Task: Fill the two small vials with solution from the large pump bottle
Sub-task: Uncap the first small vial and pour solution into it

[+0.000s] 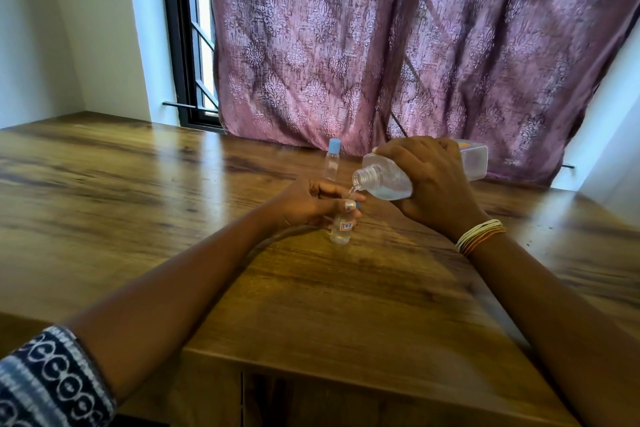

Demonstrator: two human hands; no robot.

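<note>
My right hand (429,180) grips the large clear bottle (388,177), tipped on its side with its open neck pointing left and down. Its pump top is off and out of sight. A thin stream of clear liquid runs from the neck into a small vial (341,230) with a red-and-white label. My left hand (311,206) holds that vial upright on the wooden table (311,305), fingers around its upper part. A small blue cap shows between those fingers. A second small vial (331,163) with a blue cap stands upright behind, near the curtain.
A purple patterned curtain (398,45) hangs along the table's far edge, with a barred window (194,45) at its left. The table's near edge runs below my forearms. Bangles circle my right wrist.
</note>
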